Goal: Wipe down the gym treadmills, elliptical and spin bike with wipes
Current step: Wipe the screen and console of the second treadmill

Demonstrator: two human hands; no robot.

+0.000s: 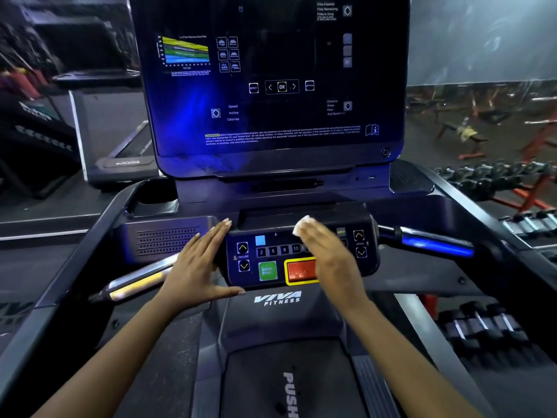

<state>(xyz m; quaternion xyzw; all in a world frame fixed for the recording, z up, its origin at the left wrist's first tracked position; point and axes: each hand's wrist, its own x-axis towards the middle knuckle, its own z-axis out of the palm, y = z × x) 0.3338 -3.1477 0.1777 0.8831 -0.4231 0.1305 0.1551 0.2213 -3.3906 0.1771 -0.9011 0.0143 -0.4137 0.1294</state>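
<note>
Forearms (120,348) low; left hand (196,267) flat-open braces treadmill keypad's (277,236) left edge, right hand (328,251) flat, pressing white wipe (302,224) on its top-right, remaining keys run leftward.

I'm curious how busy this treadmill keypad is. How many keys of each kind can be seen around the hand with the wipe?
Black arrow keys: 4
Black number keys: 4
Green square quick-start button: 1
Red rectangular button, yellow-rimmed: 1
Light blue square key: 1
Small yellow key: 1
Total: 12; the right hand may hide more.
</note>
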